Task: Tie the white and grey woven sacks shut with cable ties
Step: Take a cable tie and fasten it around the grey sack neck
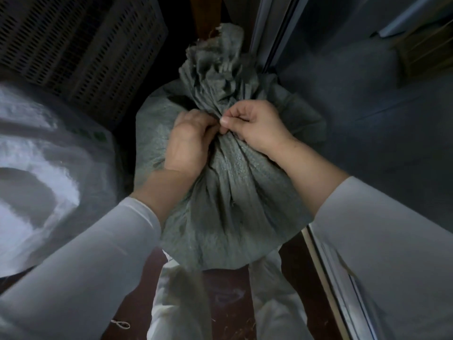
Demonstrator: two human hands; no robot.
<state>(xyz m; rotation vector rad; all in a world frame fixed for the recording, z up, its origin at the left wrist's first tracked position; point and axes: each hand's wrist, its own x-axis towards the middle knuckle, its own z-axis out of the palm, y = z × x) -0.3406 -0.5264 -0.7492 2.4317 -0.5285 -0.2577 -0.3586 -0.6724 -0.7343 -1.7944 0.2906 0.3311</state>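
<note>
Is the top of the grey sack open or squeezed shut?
Squeezed shut. The grey sack has its neck bunched tight where the left hand and right hand pinch it. Whether a cable tie is on it, I cannot tell.

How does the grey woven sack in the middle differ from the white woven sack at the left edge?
The grey woven sack is dark and stands in the centre; the white woven sack is pale and sits to its left. The grey sack's mouth is gathered into a bunched neck that the left hand and right hand grip; no hand touches the white sack, and its mouth is not in view. Both look full and bulging.
</note>
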